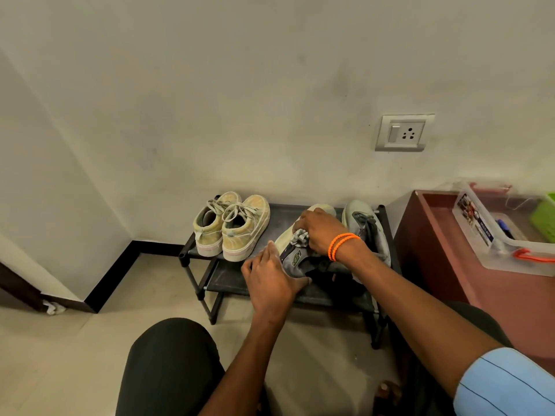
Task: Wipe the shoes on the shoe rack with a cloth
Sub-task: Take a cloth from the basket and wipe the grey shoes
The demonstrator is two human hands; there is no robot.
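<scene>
A low black shoe rack stands against the wall. On its top shelf sits a pair of dusty yellow sneakers at the left. To their right lies a grey sneaker tipped on its side, pale sole facing left. My left hand grips its heel end. My right hand, with orange bands at the wrist, holds a bunched grey cloth against the shoe's side. The matching grey sneaker stands at the rack's right end.
A maroon table stands right of the rack, carrying a clear plastic tray with pens and a green basket. A wall socket is above. My knee is in front; tiled floor lies to the left.
</scene>
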